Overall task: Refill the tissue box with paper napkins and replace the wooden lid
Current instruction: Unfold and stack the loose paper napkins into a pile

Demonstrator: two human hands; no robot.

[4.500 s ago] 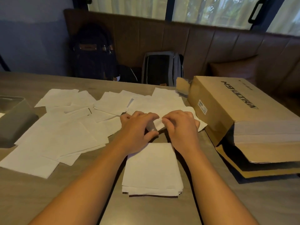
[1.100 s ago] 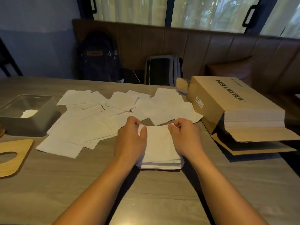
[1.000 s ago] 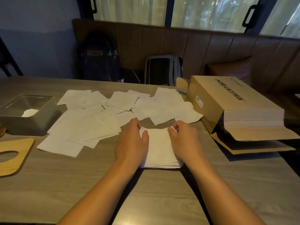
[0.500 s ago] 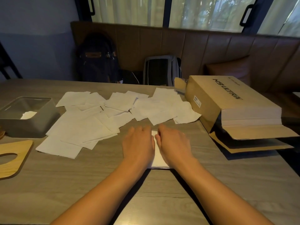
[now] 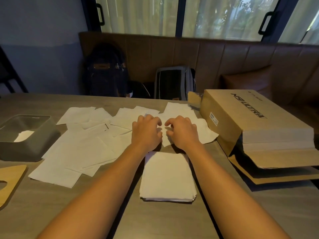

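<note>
A neat stack of folded white napkins (image 5: 167, 176) lies on the wooden table between my forearms. Just beyond it, my left hand (image 5: 145, 133) and my right hand (image 5: 183, 133) sit side by side with curled fingers, pinching a loose napkin (image 5: 165, 141) from the spread of unfolded napkins (image 5: 82, 149). The grey tissue box (image 5: 25, 150) stands open at the far left with one napkin (image 5: 24, 136) inside. Its wooden lid (image 5: 10, 178) lies flat on the table in front of the box, cut off by the left edge.
A brown cardboard box (image 5: 241, 121) lies on its side at the right with its flap open toward me. Behind the table runs a padded bench with a dark backpack (image 5: 105, 71) and a grey bag (image 5: 174, 81).
Both hands pressed the stack flat, then left it and moved forward onto a loose napkin beyond it. The stack now lies uncovered.
</note>
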